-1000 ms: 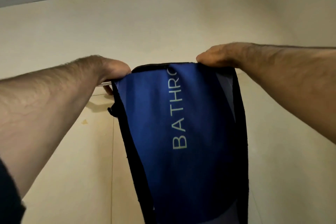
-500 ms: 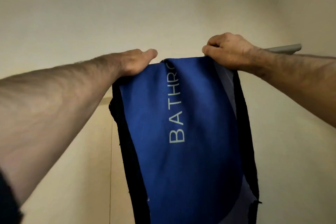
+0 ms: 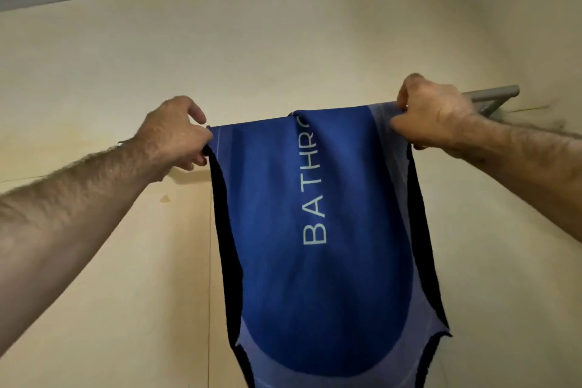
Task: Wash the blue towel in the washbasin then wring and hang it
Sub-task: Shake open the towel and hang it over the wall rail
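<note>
Blue towel (image 3: 315, 230) draped over grey metal rail (image 3: 491, 94), high on cream wall (image 3: 283, 41); front panel hangs long, "BATHRO" lettering running up toward the fold. Left hand (image 3: 176, 135) pinches the towel's upper left edge at the fold, fingers closed on cloth. Right hand (image 3: 431, 116) clamped on the upper right edge, where the rail comes out past it. Step in hand, as judged: spreading the towel flat along the rail, last part of the hanging. To do it well: draw both edges outward evenly so the fold lies straight, no bunching at centre. Dark side edges curl inward lower down; tug them flat. Rear drop hidden, so balance front to back cannot be told; worth checking before letting go, or wet cloth may slide off.
</note>
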